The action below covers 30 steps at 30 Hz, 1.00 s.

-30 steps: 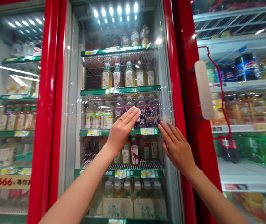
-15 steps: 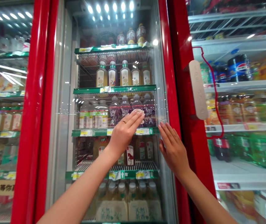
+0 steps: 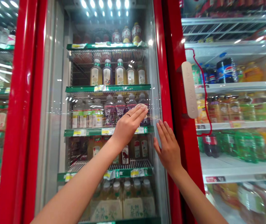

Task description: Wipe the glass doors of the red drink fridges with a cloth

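Your left hand (image 3: 127,126) has its fingers pressed together over the cloth (image 3: 143,106), at its one o'clock, holding it to the glass (image 3: 155,99). At four o'clock from it, your right hand (image 3: 168,149) lies flat by the glass's edge, fingers nearly together, thumb apart. The handle (image 3: 190,90) is at your right hand's one o'clock. Bottles (image 3: 120,73) stand behind the glass.

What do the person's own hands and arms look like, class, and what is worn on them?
The left hand wears a thin, dark-looking ring on one finger; its exact metal is hard to tell. The right hand shows no ring. Neither hand has a glove. The left forearm and right forearm show no sleeve, watch or bracelet.
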### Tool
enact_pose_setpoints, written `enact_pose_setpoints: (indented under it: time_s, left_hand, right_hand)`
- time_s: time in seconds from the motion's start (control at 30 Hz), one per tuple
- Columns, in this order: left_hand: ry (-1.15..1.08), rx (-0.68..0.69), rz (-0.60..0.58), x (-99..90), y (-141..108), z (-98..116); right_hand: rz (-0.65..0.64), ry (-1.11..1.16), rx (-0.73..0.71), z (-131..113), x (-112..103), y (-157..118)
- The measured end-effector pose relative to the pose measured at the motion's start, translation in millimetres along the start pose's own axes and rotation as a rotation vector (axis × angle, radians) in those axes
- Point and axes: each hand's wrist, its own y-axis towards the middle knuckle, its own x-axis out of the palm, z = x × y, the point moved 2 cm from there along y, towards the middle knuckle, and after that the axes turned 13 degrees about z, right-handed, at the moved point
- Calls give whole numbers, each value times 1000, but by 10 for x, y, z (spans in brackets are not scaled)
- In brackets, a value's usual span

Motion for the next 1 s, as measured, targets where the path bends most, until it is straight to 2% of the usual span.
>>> enact_pose_setpoints:
  time_s: [0.07,0.17,0.3,0.37,0.43,0.5,0.57,0.7,0.8,0.87,1.0]
  left_hand:
    - [14,-20,7,30,77,-57]
    - [31,-84,38,203,316,-103]
    - [44,-84,30,445,487,56]
    - [52,-54,32,443,417,162]
    - [70,-22,36,363,296,217]
    - [95,-12,27,272,210,204]
    - [111,-33,15,241,224,145]
    - [71,-103,17,430,492,90]
    - [61,-74,11,596,612,220]
    - [76,-35,-2,608,562,334]
    - [83,86,-32,477,351,426]
  right_hand:
    - [3,6,1,0,7,-9]
    - [5,2,2,7,10,-18]
    - [5,10,4,20,9,-23]
    - [8,18,7,20,8,-24]
    - [10,19,11,15,7,-25]
    - [10,14,17,7,8,-27]
    - [20,8,44,7,11,-30]
    - [55,2,133,36,14,-54]
    - [27,12,151,60,3,-110]
    - [-2,25,151,72,-18,-168]
    - [-47,55,165,79,-63,-286]
